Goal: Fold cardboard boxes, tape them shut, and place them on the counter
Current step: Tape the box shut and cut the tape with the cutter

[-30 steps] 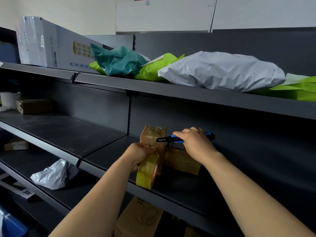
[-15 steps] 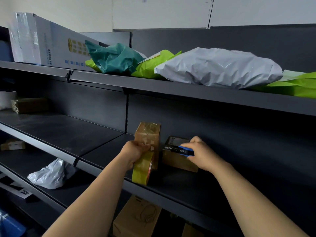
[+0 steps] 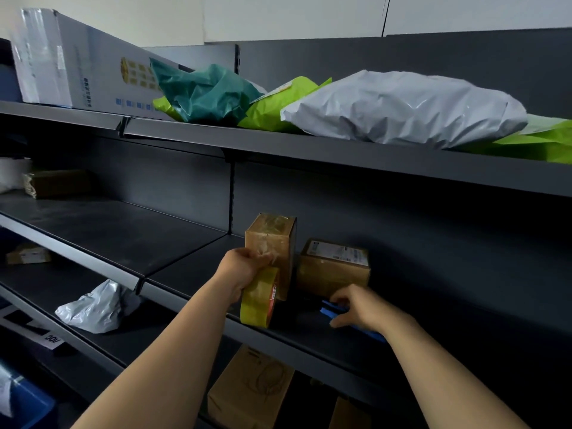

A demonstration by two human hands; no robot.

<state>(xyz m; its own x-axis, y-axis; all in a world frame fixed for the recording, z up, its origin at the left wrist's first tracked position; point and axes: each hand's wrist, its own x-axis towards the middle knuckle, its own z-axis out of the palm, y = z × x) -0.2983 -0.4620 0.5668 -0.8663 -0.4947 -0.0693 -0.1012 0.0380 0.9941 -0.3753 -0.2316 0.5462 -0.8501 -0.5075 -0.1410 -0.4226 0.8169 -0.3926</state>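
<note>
Now that the blue cutter (image 3: 332, 311), held up beside the box top a second ago, is down on the shelf (image 3: 192, 274), pinched between thumb and fingers of the right grip (image 3: 362, 311), cutting looks finished and the tape is judged severed. Taped box (image 3: 269, 246) stands on the shelf, touching the far side of the left grip (image 3: 244, 267). Long axis vertical, taped end up. Left grip is curled round the tape roll (image 3: 258, 301), which hangs below it. Second box (image 3: 334, 267) lies just beyond the right grip.
</note>
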